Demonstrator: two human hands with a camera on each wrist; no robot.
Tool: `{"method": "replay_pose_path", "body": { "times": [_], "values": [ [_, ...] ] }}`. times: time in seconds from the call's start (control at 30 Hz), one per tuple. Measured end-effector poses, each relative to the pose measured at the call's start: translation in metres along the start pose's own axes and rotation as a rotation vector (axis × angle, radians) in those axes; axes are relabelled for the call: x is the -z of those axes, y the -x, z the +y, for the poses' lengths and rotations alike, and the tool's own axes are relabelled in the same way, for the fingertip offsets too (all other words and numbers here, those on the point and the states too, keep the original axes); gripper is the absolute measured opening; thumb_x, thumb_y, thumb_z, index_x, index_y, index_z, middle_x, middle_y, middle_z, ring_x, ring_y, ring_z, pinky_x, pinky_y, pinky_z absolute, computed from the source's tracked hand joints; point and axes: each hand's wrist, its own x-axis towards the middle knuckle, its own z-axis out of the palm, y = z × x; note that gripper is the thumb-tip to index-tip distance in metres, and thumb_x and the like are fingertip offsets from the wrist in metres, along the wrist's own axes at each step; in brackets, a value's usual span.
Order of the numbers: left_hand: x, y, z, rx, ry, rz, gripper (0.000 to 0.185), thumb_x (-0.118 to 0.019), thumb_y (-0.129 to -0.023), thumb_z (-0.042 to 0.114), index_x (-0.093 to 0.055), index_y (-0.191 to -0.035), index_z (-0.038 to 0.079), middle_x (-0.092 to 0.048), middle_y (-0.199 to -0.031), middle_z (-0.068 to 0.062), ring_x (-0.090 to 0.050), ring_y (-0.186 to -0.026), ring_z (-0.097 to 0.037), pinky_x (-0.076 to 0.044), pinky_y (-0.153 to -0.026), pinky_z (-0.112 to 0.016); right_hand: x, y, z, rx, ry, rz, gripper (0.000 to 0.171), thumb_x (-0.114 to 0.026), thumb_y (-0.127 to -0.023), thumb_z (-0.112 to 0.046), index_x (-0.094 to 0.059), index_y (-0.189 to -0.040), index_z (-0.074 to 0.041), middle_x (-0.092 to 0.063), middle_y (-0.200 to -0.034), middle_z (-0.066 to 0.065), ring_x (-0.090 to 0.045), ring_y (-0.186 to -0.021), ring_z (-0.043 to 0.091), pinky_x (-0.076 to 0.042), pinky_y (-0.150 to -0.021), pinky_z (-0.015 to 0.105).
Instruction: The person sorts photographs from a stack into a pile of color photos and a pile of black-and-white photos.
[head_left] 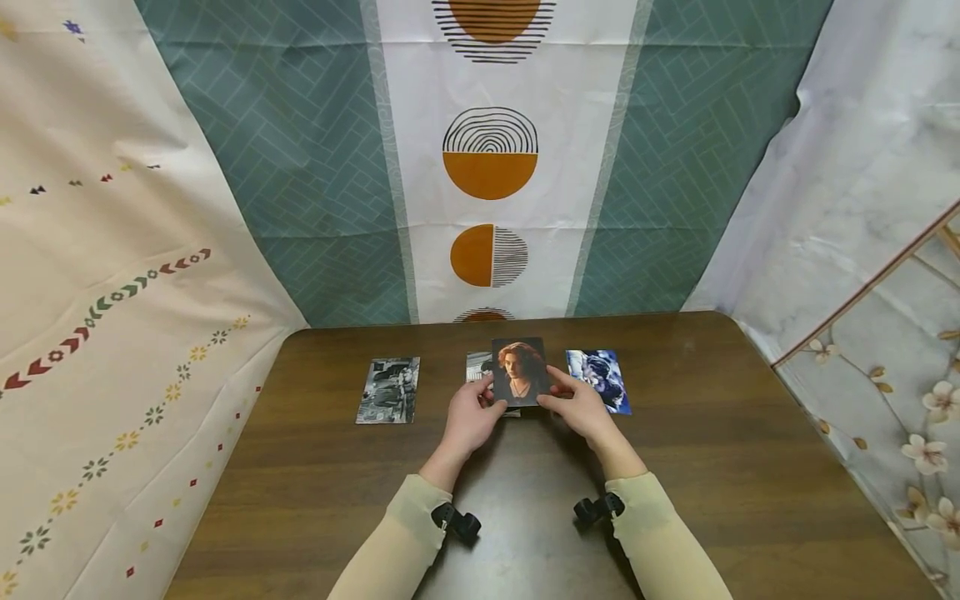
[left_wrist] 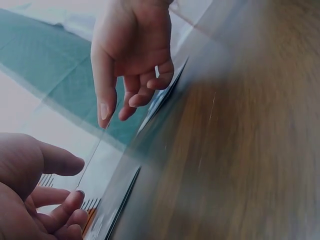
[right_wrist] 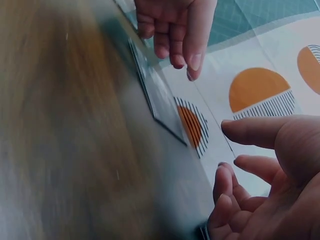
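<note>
Now, going from the left, a black-and-white photo (head_left: 387, 390) lies flat on the dark wooden worktop (head_left: 712, 467), well apart from the hands. Next comes a second small photo (head_left: 477, 367), also lying flat, and mostly hidden behind the card in the middle and the left hand.

The left hand (head_left: 470, 418) is at the left edge of the portrait card (head_left: 519, 372), which shows a person with red hair. In the head view its thumb seems to touch this edge. In the left wrist view the fingers are only loosely bent and I do not see the card between them, so I cannot tell if this hand really holds it. The card is in the middle of the row, near the far side of the worktop, between both hands; whether it is raised from the surface I cannot tell.

The right hand (head_left: 581, 406) is at the right edge of the card, with relaxed, half-open fingers. Again a firm grip is not visible.

Just beside this hand, on its right, a blue photo (head_left: 600, 379) lies flat.
</note>
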Motion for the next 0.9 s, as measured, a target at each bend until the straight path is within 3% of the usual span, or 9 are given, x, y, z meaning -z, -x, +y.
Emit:
{"method": "replay_pose_path", "body": {
  "times": [0.33, 0.5, 0.73, 0.9],
  "values": [
    [-0.029, 0.0, 0.015, -0.024, -0.015, -0.009, 0.052, -0.077, -0.092, 0.004, -0.064, -0.141, -0.008, -0.064, -0.099, -0.008, -0.056, -0.087, -0.021, -0.047, -0.082, -0.036, 0.023, 0.007, 0.013, 0.004, 0.024, 0.027, 0.07, -0.078, -0.099, -0.02, -0.049, -0.162, -0.011, -0.062, -0.127, 0.018, -0.063, -0.101, 0.026, -0.052, -0.076, 0.032],
    [-0.042, 0.0, 0.021, -0.035, -0.009, -0.013, 0.051, -0.077, -0.092, 0.003, -0.065, -0.14, -0.009, -0.064, -0.097, -0.006, -0.055, -0.086, -0.018, -0.046, -0.08, -0.034, 0.036, 0.01, 0.019, 0.006, 0.054, 0.055, 0.066, -0.078, -0.099, -0.02, -0.052, -0.159, -0.009, -0.064, -0.124, 0.018, -0.064, -0.102, 0.026, -0.052, -0.075, 0.029],
    [-0.063, -0.006, 0.027, -0.05, -0.03, -0.051, 0.05, -0.076, -0.092, 0.005, -0.066, -0.14, -0.006, -0.064, -0.095, -0.001, -0.054, -0.084, -0.014, -0.046, -0.079, -0.033, 0.057, 0.013, 0.028, -0.002, 0.095, 0.098, 0.063, -0.077, -0.099, -0.018, -0.054, -0.157, -0.008, -0.066, -0.123, 0.018, -0.064, -0.104, 0.03, -0.049, -0.076, 0.033],
    [-0.077, -0.009, 0.031, -0.059, -0.061, -0.04, 0.052, -0.079, -0.09, 0.007, -0.067, -0.139, -0.005, -0.064, -0.095, -0.002, -0.053, -0.081, -0.011, -0.046, -0.077, -0.03, 0.067, 0.013, 0.037, -0.01, 0.142, 0.122, 0.061, -0.076, -0.1, -0.021, -0.056, -0.156, -0.008, -0.068, -0.124, 0.018, -0.062, -0.109, 0.032, -0.046, -0.079, 0.035]
  ]
}}
